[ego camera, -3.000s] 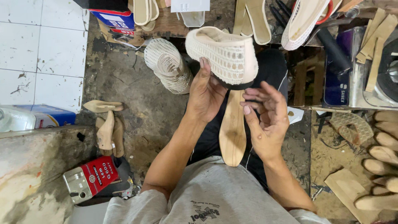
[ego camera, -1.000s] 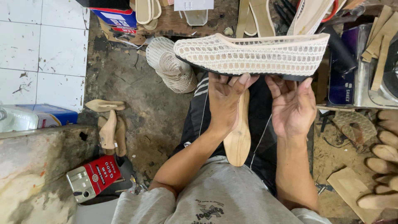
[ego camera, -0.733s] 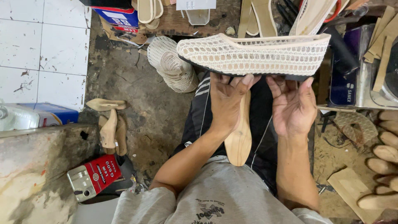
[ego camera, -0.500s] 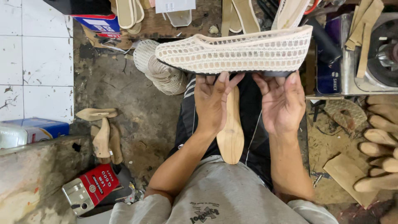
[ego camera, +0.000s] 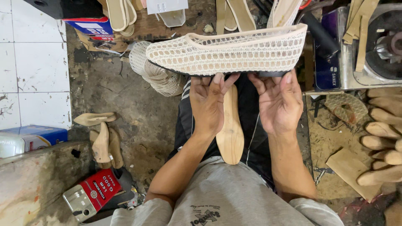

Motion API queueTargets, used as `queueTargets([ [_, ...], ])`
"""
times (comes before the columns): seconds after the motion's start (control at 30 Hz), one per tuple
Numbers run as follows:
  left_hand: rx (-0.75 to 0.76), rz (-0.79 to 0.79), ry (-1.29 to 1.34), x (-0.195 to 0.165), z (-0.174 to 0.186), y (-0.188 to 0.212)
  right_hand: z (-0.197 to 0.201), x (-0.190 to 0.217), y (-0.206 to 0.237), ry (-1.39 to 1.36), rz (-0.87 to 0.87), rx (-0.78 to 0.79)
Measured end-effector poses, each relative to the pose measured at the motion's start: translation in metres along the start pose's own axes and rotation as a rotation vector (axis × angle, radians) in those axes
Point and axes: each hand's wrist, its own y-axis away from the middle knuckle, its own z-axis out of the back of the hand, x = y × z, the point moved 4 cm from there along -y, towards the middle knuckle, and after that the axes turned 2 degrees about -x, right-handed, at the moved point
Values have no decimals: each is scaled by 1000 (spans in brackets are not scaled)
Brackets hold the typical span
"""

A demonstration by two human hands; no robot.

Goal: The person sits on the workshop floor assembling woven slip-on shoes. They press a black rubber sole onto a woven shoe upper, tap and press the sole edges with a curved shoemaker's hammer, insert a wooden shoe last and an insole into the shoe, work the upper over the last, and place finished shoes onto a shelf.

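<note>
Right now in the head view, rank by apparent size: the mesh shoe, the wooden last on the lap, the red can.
1. Mesh shoe, clearly the longest.
2. Wooden last, partly hidden by the left hand.
3. Red can, though partly hidden, and differing distance from the camera leaves 2 and 3 unsure.

On the stained concrete floor (ego camera: 125,104) lie wooden shoe lasts (ego camera: 102,142) and a red tin (ego camera: 94,192).

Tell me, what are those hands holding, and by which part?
Both the left hand and the right hand hold a cream mesh shoe sideways, fingertips pressed along its dark sole, the left near the middle, the right toward the heel.
</note>
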Motion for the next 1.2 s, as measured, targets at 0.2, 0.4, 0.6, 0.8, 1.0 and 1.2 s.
queueTargets([
  [0.2, 53, -38, 45, 3, 5, -1, 0, 1, 2, 11, 6, -1],
  [0.4, 7, 35, 80, 4, 11, -1, 0, -7, 7, -21, 12, 8],
  [0.6, -103, 114, 133, -18, 46, -25, 21, -9, -15, 739, 150, 189],
  [0.8, -67, 200, 33, -24, 70, -34, 101, -19, -105, 1407, 291, -198],
  [1.0, -13, 505, 325, 2, 96, -41, 166, -56, -160, 1645, 479, -56],
  [1.2, -21, 518, 343, 21, 112, -45, 165, -51, -163, 1413, 450, -22],
])
